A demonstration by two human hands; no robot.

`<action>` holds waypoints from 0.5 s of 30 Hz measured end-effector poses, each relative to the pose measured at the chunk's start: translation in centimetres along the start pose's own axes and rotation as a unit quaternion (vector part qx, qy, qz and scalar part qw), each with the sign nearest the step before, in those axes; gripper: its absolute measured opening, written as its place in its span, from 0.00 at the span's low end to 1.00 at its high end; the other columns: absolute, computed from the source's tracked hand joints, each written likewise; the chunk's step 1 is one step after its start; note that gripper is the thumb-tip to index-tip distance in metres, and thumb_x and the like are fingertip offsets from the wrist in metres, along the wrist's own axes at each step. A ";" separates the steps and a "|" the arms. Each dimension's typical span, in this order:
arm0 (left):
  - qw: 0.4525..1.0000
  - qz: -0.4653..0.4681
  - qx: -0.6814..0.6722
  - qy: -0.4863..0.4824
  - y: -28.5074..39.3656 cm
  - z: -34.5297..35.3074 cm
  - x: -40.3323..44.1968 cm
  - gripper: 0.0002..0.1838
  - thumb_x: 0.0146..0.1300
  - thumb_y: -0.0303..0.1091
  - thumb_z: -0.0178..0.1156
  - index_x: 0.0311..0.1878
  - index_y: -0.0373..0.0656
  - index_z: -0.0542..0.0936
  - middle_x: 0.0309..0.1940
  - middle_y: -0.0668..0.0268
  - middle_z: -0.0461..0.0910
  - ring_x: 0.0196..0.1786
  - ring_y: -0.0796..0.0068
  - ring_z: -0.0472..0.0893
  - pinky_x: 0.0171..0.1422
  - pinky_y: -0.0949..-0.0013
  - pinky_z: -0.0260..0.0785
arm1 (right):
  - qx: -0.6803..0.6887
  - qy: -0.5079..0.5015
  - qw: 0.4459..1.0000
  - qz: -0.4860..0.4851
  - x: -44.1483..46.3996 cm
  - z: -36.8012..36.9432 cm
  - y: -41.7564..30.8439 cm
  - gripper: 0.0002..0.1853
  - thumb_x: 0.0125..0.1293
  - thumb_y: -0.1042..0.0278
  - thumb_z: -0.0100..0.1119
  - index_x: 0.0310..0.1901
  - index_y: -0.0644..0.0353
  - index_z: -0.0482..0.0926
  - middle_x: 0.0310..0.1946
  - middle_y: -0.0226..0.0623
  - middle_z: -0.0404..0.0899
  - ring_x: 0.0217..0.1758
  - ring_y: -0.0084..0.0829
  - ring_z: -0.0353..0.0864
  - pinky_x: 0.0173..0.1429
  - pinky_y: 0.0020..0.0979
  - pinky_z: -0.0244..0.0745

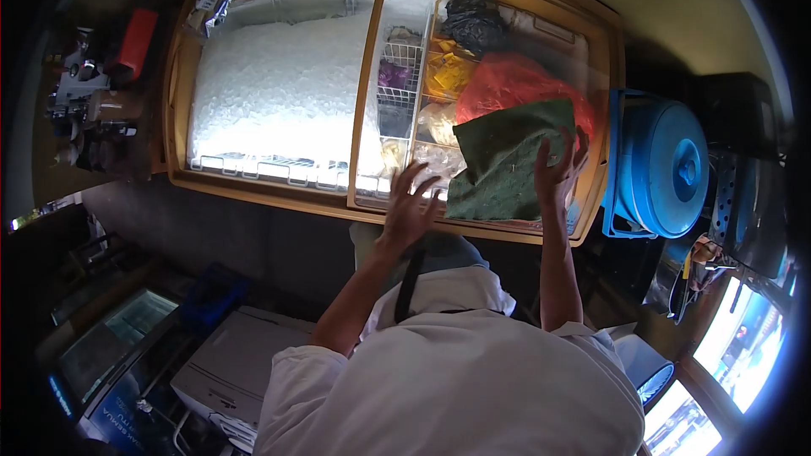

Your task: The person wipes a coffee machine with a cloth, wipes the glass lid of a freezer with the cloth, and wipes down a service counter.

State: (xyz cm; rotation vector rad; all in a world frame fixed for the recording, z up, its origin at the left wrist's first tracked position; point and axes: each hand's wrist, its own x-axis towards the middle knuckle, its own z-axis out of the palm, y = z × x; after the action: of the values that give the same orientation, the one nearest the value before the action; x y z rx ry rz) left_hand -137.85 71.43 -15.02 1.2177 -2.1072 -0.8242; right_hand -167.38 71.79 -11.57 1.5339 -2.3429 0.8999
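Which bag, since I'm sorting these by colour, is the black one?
The crumpled bag near the wood-rimmed chest's far edge, beyond the green cloth; the larger bag between them is red.

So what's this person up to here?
They are at a chest freezer with a green cloth spread over its right-hand glass. Their right hand, fingers spread, is at the cloth's right edge; their left hand is open near the front rim, holding nothing. A red plastic bag shows beyond the cloth, and ice fills the left side.
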 end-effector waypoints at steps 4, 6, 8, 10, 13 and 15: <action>0.987 -0.074 0.016 0.139 -4.6 -0.2 -2.1 0.15 0.63 0.30 0.65 0.53 0.48 0.82 0.66 0.59 0.70 0.72 0.53 0.68 0.76 0.44 0.58 | -0.015 -0.125 0.992 -0.029 -2.7 1.9 -0.3 0.31 0.65 0.53 0.66 0.68 0.46 0.70 0.74 0.49 0.56 0.79 0.55 0.51 0.74 0.65 0.49; 0.985 -0.045 0.067 0.155 -5.7 0.2 -3.2 0.15 0.61 0.30 0.66 0.52 0.49 0.83 0.64 0.61 0.73 0.71 0.53 0.70 0.76 0.44 0.60 | -0.072 -0.194 0.978 0.016 -4.3 3.5 -1.3 0.36 0.65 0.47 0.65 0.74 0.42 0.65 0.78 0.48 0.50 0.82 0.55 0.46 0.75 0.70 0.42; 0.981 -0.029 0.091 0.171 -5.3 0.2 -3.0 0.15 0.61 0.31 0.66 0.52 0.50 0.83 0.62 0.63 0.74 0.70 0.53 0.71 0.75 0.44 0.60 | -0.127 -0.181 0.975 -0.013 -4.7 6.1 -0.4 0.41 0.66 0.36 0.58 0.78 0.38 0.58 0.81 0.45 0.44 0.83 0.55 0.39 0.75 0.73 0.36; 0.978 -0.037 0.107 0.177 -5.0 0.5 -3.0 0.13 0.60 0.33 0.66 0.49 0.52 0.83 0.60 0.65 0.77 0.69 0.56 0.73 0.75 0.45 0.60 | -0.161 -0.153 0.974 -0.043 -3.1 7.5 -0.9 0.41 0.66 0.34 0.56 0.77 0.38 0.58 0.81 0.44 0.45 0.83 0.54 0.40 0.76 0.72 0.36; 0.975 -0.035 0.128 0.178 -5.1 0.8 -2.6 0.13 0.58 0.32 0.68 0.46 0.52 0.83 0.57 0.64 0.78 0.67 0.54 0.75 0.74 0.44 0.61 | -0.141 -0.152 0.977 -0.046 1.6 9.8 -1.5 0.40 0.68 0.31 0.51 0.77 0.36 0.58 0.81 0.43 0.45 0.84 0.51 0.40 0.77 0.71 0.35; 0.974 -0.037 0.129 0.182 -5.1 0.7 -2.5 0.12 0.58 0.32 0.68 0.46 0.52 0.83 0.57 0.64 0.78 0.67 0.54 0.75 0.74 0.44 0.61 | -0.130 -0.153 0.979 -0.042 3.9 11.1 -1.6 0.40 0.68 0.30 0.49 0.77 0.35 0.58 0.81 0.43 0.45 0.84 0.50 0.40 0.77 0.71 0.35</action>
State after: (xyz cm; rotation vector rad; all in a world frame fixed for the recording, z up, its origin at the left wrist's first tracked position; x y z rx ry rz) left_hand -134.53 71.78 -19.66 1.4628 -1.9139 -0.3258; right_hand -165.91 61.87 -17.96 1.7419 -2.4529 0.3385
